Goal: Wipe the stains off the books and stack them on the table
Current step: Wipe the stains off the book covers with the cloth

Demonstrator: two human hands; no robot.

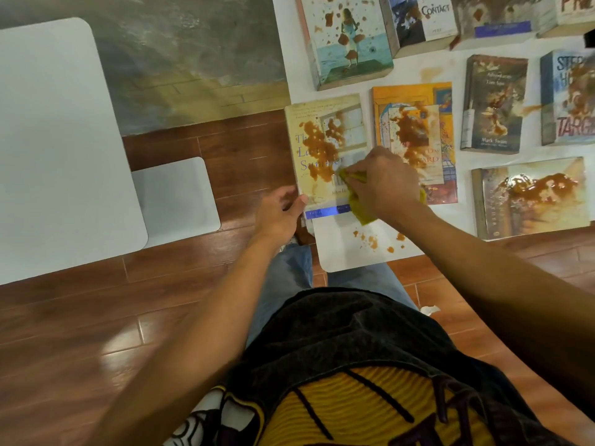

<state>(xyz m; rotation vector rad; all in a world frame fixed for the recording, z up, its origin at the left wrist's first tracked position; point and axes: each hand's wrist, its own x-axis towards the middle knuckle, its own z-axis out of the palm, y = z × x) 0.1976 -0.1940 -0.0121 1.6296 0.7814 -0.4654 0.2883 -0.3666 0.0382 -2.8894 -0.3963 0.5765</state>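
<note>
A cream-covered book (314,136) with brown stains lies at the near left edge of a white sheet (347,252) on the floor. My right hand (383,181) grips a yellow-green cloth (360,206) and presses it onto the book's lower cover. My left hand (283,210) holds the book's near left corner, thumb on the cover. Several other stained books lie on the sheet: an orange one (415,123), a dark one (492,104), a seaside cover (347,40) and a glossy one (531,197).
A white table (54,149) stands to the left, with a smaller white stool top (177,197) beside it. Wooden floor (96,317) lies between. Brown drips spot the sheet near my knees. A scrap of white paper (429,310) lies on the floor.
</note>
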